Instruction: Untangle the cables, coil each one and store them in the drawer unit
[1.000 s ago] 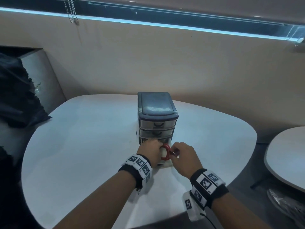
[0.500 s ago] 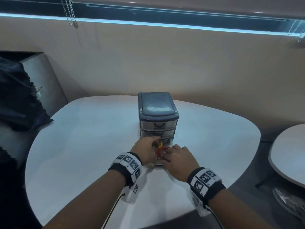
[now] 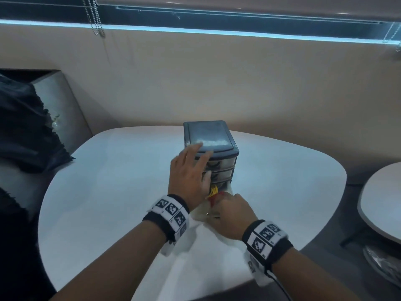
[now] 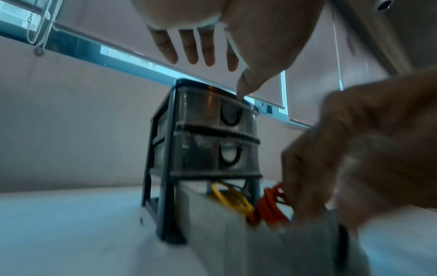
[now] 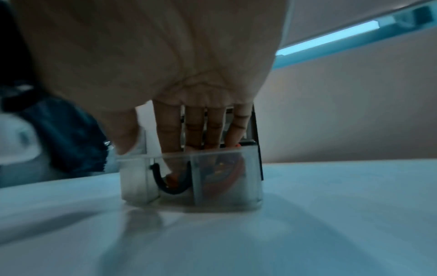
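Observation:
A dark grey drawer unit [image 3: 209, 137] with clear drawers stands mid-table. Its bottom drawer [image 5: 227, 186] is pulled out toward me. A yellow coiled cable [image 4: 230, 198] and a red coiled cable [image 4: 272, 205] lie in that drawer. My left hand [image 3: 189, 170] is raised in front of the unit with fingers spread, and its thumb [image 4: 244, 87] touches the unit's top front edge. My right hand [image 3: 226, 210] reaches down into the drawer, and its straight fingers [image 5: 212, 127] press on the red cable [image 5: 237, 168]. The thumb stays outside the drawer's left wall.
The unit stands on a rounded white table [image 3: 108, 192] against a beige wall. A second round table [image 3: 382, 203] stands at the right across a gap. Dark cloth [image 3: 26, 127] hangs over a seat at the left. A blind chain [image 3: 93, 18] hangs at the upper left.
My left hand has left the cables and risen to the unit's top front edge, fingers now spread. My right hand has pushed the red coil down into the pulled-out drawer.

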Demonstrator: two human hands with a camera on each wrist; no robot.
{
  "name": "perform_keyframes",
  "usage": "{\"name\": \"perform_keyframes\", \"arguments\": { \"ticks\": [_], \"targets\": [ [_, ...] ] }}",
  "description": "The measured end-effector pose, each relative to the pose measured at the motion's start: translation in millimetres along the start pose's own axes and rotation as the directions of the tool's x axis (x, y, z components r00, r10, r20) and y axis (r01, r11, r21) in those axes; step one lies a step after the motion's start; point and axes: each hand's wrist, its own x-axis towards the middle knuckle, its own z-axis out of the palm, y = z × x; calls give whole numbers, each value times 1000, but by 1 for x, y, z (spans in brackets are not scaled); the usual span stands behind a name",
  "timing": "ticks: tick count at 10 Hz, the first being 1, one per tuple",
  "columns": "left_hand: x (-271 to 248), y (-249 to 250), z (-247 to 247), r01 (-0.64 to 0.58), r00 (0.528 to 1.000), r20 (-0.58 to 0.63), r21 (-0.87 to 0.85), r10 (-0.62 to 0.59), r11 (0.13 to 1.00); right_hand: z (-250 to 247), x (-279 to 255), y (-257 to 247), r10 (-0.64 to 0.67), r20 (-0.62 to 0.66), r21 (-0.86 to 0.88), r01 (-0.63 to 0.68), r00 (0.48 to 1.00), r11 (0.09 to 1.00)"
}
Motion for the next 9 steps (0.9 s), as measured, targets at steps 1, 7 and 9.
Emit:
{"name": "perform_keyframes", "arguments": {
  "ticks": [1, 7, 9],
  "targets": [
    [27, -1, -9, 81, 950, 292, 101, -108, 992, 7, -6, 5, -130, -12, -84, 129, 991, 988],
    [47, -11, -21, 123, 887, 443, 49, -132, 991, 6, 15, -15, 230, -13, 131, -226, 973, 965],
    [40, -6, -24, 124, 886, 445, 41, -130, 991, -14, 7, -12, 252, 23, 131, -253, 967, 959]
  ]
}}
